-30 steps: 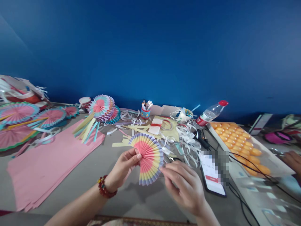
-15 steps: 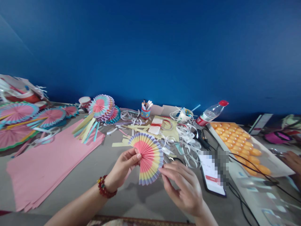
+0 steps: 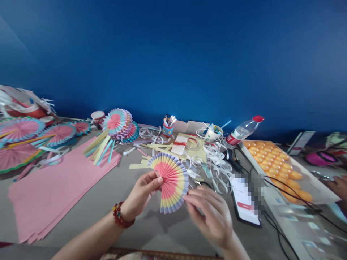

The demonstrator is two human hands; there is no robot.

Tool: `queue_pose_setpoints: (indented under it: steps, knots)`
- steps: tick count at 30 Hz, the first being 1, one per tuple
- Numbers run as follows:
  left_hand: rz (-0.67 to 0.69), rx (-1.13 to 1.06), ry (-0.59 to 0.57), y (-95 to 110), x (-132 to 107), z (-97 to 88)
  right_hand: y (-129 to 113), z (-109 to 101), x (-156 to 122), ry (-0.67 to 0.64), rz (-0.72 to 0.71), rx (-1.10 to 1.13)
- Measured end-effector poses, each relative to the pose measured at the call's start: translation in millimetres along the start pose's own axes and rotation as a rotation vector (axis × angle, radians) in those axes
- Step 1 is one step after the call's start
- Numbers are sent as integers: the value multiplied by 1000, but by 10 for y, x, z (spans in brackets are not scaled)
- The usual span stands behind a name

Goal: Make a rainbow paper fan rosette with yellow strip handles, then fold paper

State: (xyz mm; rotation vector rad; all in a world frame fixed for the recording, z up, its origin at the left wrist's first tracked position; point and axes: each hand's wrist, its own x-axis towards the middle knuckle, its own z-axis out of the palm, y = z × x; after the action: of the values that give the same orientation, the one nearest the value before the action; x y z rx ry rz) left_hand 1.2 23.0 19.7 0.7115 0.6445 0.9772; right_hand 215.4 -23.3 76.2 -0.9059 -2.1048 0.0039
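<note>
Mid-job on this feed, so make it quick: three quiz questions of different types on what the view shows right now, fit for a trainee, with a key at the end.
1. Multiple choice: What does the left hand pinch?
A) The black-edged phone with a lit screen
B) The pleated pink, yellow and lilac paper fan
C) The small round blue cup of pens

2. True or false: The stack of flat pink paper sheets lies to the left of the left hand.

3. Fill in: The clear plastic bottle has a ____ cap.

Key: 1. B; 2. true; 3. red
</note>
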Motion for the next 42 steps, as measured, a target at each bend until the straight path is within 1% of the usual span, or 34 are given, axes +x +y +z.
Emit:
queue_pose_setpoints:
  steps: [7,16,22,31,36,42]
  knots:
    - [-32,8,24,-39,4,-21,30,4,-13,-15,24,4]
    - [-35,89,-27,-31,-1,-28,31,-8,24,30,70,-6]
    - [-42,112,-49,-29,-5,-24,50,-32,4,30,148,25]
    - [-71,116,-26,-25,26,-32,56,-55,0,10,113,64]
    - [-66,86,-3,-41,34,-30,23,-68,-17,-22,133,73]
    - [-58,58,16,-34,29,-36,2,-24,-48,-1,130,48]
